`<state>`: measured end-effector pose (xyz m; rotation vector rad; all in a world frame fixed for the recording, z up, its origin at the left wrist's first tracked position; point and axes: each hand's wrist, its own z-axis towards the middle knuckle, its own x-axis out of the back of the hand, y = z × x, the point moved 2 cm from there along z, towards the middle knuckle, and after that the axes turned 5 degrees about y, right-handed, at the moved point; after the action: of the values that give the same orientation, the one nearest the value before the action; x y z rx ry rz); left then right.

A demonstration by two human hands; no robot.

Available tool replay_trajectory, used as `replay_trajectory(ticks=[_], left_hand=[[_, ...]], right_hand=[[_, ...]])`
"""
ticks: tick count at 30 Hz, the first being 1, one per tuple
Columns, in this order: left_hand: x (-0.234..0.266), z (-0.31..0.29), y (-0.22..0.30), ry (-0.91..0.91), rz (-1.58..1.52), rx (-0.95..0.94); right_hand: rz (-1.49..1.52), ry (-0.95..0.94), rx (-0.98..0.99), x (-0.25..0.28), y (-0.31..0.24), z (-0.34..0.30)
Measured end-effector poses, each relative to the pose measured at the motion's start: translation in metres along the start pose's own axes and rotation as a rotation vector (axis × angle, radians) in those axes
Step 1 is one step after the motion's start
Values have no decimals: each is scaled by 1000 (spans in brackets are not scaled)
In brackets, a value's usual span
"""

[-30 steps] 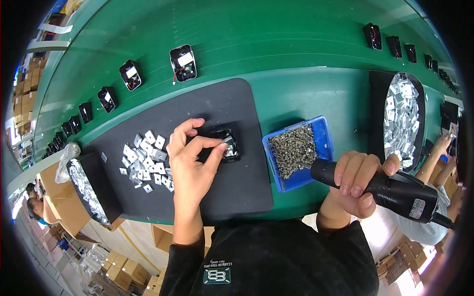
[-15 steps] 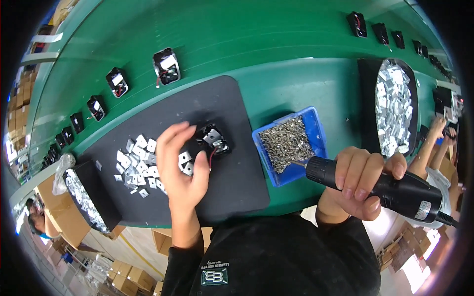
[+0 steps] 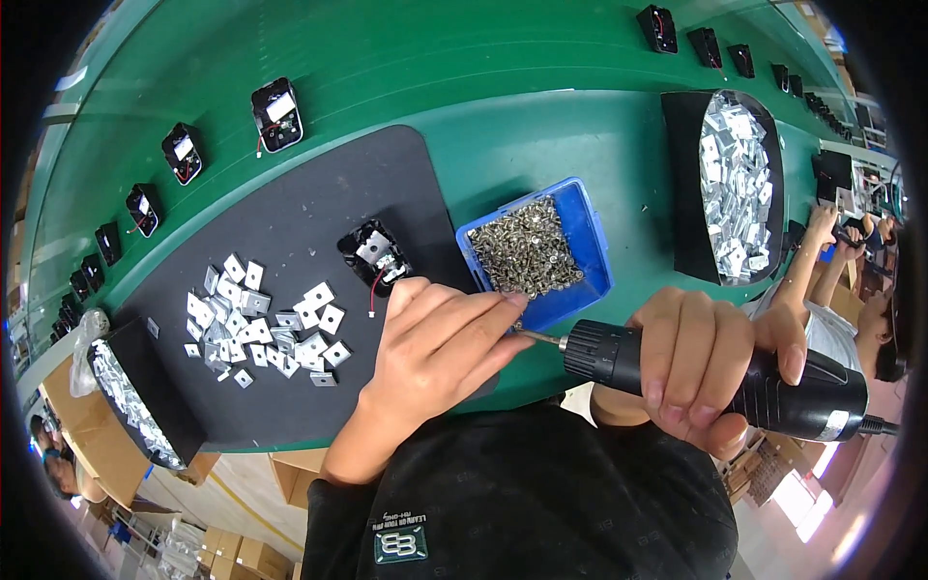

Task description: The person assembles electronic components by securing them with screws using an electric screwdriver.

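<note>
Two hands point(image 3: 430, 353) point(image 3: 701, 362) have converged at one screwdriver point(image 3: 601, 354).

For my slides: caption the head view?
Left hand at the bit, right hand gripping the black power screwdriver, beside a blue tray of screws.

Counter: in front of you a green counter point(image 3: 628, 135) spans the middle, a soft sheen on its surface.
Far side: beyond it you see a long green strip point(image 3: 464, 48) running left to right, its edges bent by the lens.
Floor: to your near left lies a pale floor point(image 3: 227, 472), crossed by a yellow line point(image 3: 259, 509).
Cartons: you have an open brown carton point(image 3: 82, 416) at the left and closed cardboard boxes point(image 3: 261, 559) nearer you.
Light: at your near right, bright white patches point(image 3: 797, 505) glare; you cannot tell whether they are windows or reflections.
Rim: the room's outer edges blur into black around you.
</note>
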<state>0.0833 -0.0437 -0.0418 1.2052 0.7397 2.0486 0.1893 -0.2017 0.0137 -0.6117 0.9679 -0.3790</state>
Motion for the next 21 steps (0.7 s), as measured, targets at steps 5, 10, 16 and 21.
replay_trajectory(ticks=[5,10,16,21], left_hand=[[2,1,1,19,-69,-48],[1,2,2,26,-72,-29],[2,-1,1,43,-54,-20],[2,0,2,44,-44,-18]], right_hand=[[43,-23,-4,0,-1,1],[63,4,16,0,-1,2],[20,-4,-19,2,2,0],[17,-77,-11,6,0,-1]])
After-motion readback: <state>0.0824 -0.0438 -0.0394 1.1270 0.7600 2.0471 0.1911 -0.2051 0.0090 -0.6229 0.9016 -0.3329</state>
